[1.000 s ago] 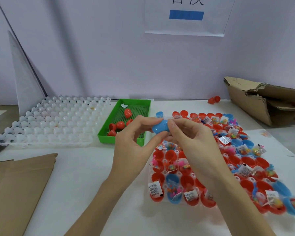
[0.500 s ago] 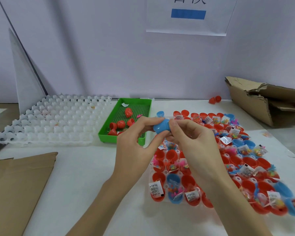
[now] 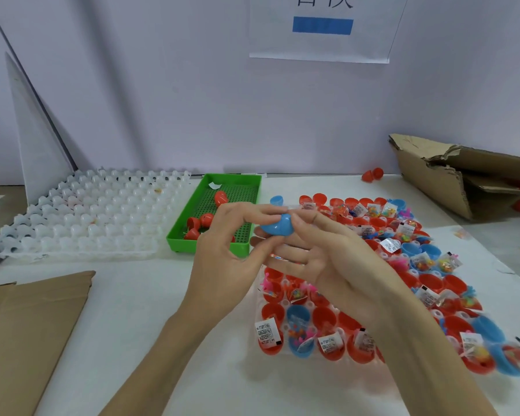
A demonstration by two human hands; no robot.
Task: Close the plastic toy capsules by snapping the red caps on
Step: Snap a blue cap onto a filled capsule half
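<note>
1. While both hands are meeting above the table, I am seeing the left hand (image 3: 222, 253) pinching the blue capsule (image 3: 276, 228) between its thumb and fingertips, gripping it from the left side.
2. Right hand (image 3: 327, 259) is touching the capsule's right end with thumb and forefinger; its other fingers are lying straight and spread below, holding nothing. I am reading this as a steadying contact, not a full grip.
3. Capsule is sitting between the two sets of fingertips, lifted clear of the surface. No red cap is showing on it; whether one is hidden behind the fingers, I cannot tell.
4. I am judging the two-handed hold as bracing for a squeeze-and-snap, each hand pushing against the other.
5. Just behind the left hand, the green tray (image 3: 177, 238) is keeping loose red caps (image 3: 206, 219) within easy reach.
6. Under and right of the hands, the capsule rack (image 3: 345, 349) is holding many open red and blue halves with toys, still uncapped.
7. Far left, a white empty tray (image 3: 87, 217) is waiting, probably for finished pieces.
</note>
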